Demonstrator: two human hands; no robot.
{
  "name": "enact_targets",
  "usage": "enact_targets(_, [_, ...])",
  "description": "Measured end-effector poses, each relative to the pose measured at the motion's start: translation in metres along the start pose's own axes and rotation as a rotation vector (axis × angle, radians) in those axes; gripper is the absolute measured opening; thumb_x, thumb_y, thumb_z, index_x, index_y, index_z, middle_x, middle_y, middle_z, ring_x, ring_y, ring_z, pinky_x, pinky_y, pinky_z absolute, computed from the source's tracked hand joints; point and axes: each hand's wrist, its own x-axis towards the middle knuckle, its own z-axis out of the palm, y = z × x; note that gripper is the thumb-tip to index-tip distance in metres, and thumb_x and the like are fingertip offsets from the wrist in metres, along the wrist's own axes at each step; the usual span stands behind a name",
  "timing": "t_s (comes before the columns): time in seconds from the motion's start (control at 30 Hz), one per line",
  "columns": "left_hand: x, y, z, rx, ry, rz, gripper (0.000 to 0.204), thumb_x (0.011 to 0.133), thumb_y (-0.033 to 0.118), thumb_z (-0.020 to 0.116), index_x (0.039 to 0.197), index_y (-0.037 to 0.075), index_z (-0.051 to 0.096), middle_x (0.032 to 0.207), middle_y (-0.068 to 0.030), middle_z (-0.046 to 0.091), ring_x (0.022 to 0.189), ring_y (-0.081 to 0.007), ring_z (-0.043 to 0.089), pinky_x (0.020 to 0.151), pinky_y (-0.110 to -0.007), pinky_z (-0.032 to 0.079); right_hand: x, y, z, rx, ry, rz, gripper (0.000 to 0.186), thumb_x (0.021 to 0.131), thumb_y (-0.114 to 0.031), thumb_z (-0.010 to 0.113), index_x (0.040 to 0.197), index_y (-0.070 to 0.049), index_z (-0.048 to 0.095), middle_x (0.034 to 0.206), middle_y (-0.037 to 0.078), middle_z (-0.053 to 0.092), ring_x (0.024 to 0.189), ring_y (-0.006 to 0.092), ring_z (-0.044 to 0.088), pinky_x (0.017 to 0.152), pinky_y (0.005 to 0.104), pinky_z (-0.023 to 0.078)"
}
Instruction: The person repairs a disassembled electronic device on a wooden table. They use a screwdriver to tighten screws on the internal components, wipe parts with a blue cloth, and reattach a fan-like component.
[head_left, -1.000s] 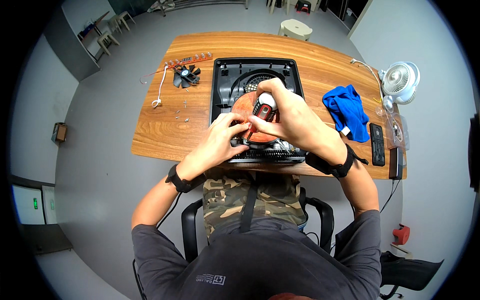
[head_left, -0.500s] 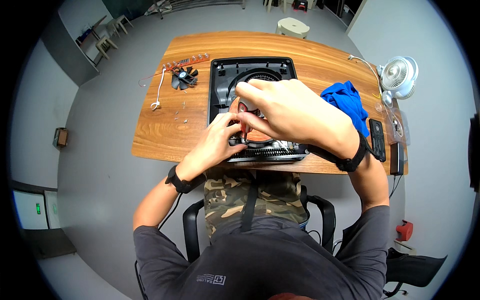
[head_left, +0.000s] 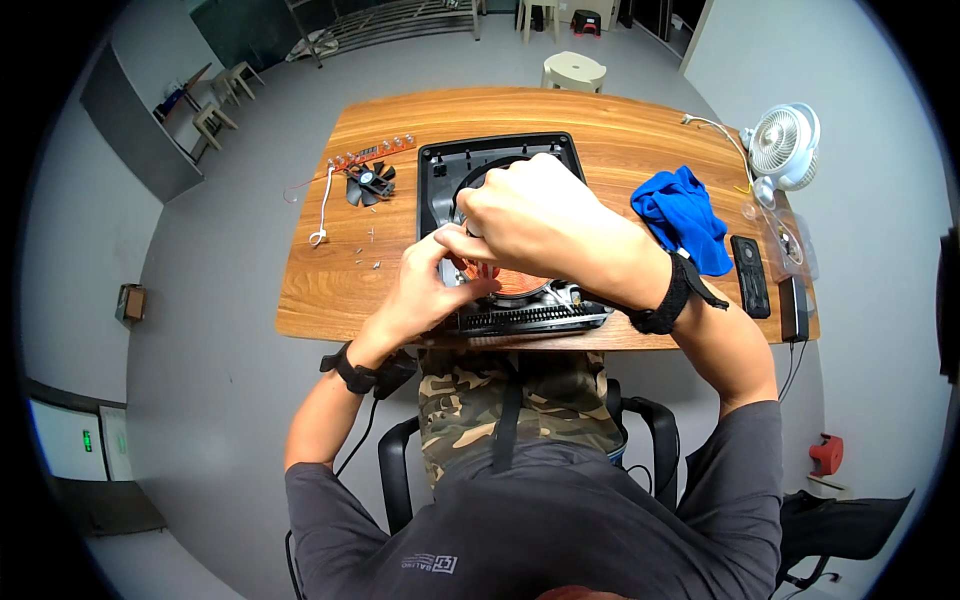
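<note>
With the left hand pinching the rim of the copper coil in the open black casing on the bench, and the right hand curled over it, its grip hidden, lift evenly, sparing the wires.

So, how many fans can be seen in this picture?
2. A small black fan lies loose on the wooden table, left of the open black appliance. A white desk fan stands at the table's far right corner. Hands may hide others.
</note>
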Motion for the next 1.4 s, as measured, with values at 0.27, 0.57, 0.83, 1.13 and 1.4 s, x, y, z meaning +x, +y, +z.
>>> enact_targets(0.27, [0.008, 0.020, -0.002, 0.131, 0.052, -0.039, 0.026, 0.078, 0.012, 0.086, 0.094, 0.000, 0.070, 0.078, -0.0079, 0.069, 0.070, -0.0171, 0.066, 0.065, -0.031, 0.052, -0.014, 0.003, -0.018, 0.098, -0.067, -0.033, 0.041, 0.095, -0.039, 0.062, 0.111, -0.002, 0.060, 0.090, 0.020, 0.066, 0.075, 0.0384, 0.069, 0.066, 0.0443, 0.056])
enact_targets(0.57, [0.014, 0.011, -0.007, -0.272, -0.071, -0.158, 0.033, 0.082, 0.004, 0.083, 0.108, -0.003, 0.064, 0.106, -0.0098, 0.073, 0.098, -0.0157, 0.069, 0.089, -0.031, 0.055, -0.002, 0.015, -0.002, 0.062, -0.084, -0.100, 0.025, 0.093, -0.031, 0.066, 0.091, -0.006, 0.065, 0.076, 0.012, 0.067, 0.070, 0.0338, 0.069, 0.060, 0.0430, 0.055])
enact_targets(0.83, [0.018, 0.028, -0.003, -0.132, 0.013, -0.077, 0.032, 0.079, 0.001, 0.082, 0.105, 0.000, 0.065, 0.090, -0.0033, 0.071, 0.087, -0.0083, 0.065, 0.081, -0.027, 0.054, -0.004, 0.007, -0.003, -0.113, -0.108, -0.094, 0.025, 0.092, -0.031, 0.068, 0.093, -0.006, 0.066, 0.076, 0.011, 0.069, 0.070, 0.0333, 0.070, 0.061, 0.0414, 0.056])
enact_targets(1.13, [0.017, 0.020, -0.011, -0.283, -0.067, -0.251, 0.041, 0.080, 0.000, 0.080, 0.116, -0.001, 0.061, 0.103, -0.0064, 0.071, 0.098, -0.0126, 0.067, 0.087, -0.028, 0.056, -0.003, 0.017, -0.006, 0.132, -0.068, -0.162, 0.036, 0.096, -0.038, 0.064, 0.100, -0.002, 0.067, 0.073, 0.013, 0.069, 0.075, 0.0334, 0.071, 0.065, 0.0414, 0.056])
enact_targets(1.4, [0.013, 0.026, -0.009, -0.005, 0.006, -0.112, 0.048, 0.078, -0.001, 0.082, 0.120, -0.002, 0.059, 0.107, -0.0111, 0.072, 0.089, -0.0144, 0.070, 0.081, -0.031, 0.059, 0.001, -0.001, -0.017, 0.047, -0.121, -0.064, 0.043, 0.094, -0.038, 0.065, 0.078, 0.002, 0.068, 0.065, 0.017, 0.066, 0.066, 0.0350, 0.069, 0.062, 0.0399, 0.055])
